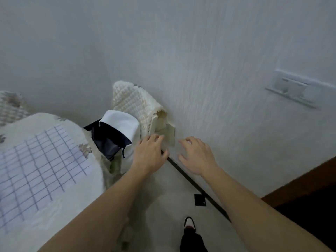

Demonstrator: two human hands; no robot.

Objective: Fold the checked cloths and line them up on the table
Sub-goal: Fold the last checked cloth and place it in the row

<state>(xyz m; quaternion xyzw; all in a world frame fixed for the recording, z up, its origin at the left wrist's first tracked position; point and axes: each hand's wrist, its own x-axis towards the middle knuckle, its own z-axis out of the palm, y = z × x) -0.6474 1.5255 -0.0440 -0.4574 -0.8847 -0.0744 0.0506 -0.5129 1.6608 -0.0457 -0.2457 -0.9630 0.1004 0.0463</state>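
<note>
Cream-covered surface [81, 197] at left, one checked cloth [41, 170] lying flat on it.
Beyond its corner stands a quilted chair [131, 100] draped with a white-and-black garment [116, 131]; the left hand [149, 153] and right hand [196, 155] hover apart beside it, fingers loose, holding nothing. Probably reaching for another cloth: take two corners so it opens square.

Both hands, left hand [149, 153] and right hand [196, 155], hover empty beside checked cloth [41, 164].

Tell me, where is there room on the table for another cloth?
Bare tablecloth lies along the near edge, below the checked cloth, and in a narrower strip beyond it toward the wall. The chair further right is piled up.
</note>
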